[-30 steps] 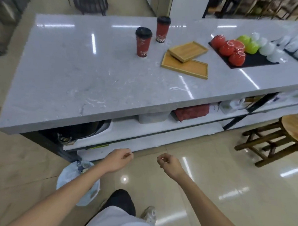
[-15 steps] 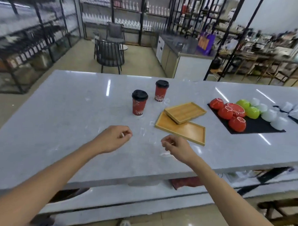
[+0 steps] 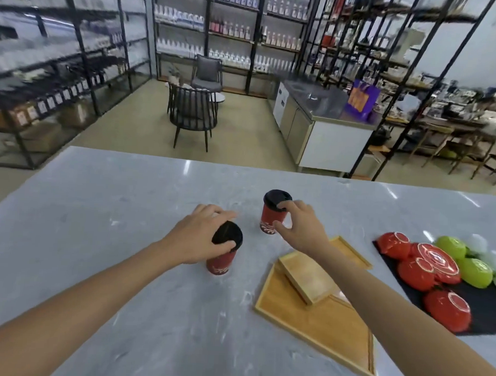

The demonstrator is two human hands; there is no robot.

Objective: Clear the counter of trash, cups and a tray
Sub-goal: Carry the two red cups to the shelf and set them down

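Observation:
Two red paper cups with black lids stand upright on the grey marble counter [image 3: 97,238]. My left hand [image 3: 199,237] wraps the near cup [image 3: 220,264] from the left, thumb across the lid's front edge. My right hand [image 3: 302,230] holds the far cup [image 3: 271,217] from the right, with a finger on the lid rim and the thumb on the cup wall. Both cups still rest on the counter. A large wooden tray [image 3: 320,333] lies to the right under my right forearm, with a smaller wooden tray [image 3: 308,278] lying askew on it.
A black mat [image 3: 486,309] at the counter's right carries several red bowls [image 3: 446,310], green bowls [image 3: 476,271] and white ones. Beyond the counter are a dark chair [image 3: 191,114], a steel-topped cabinet [image 3: 323,128] and tall shelving racks.
The view rose from the floor to the counter top. Both hands, loosely closed before, reached forward over the counter and closed around the two red cups.

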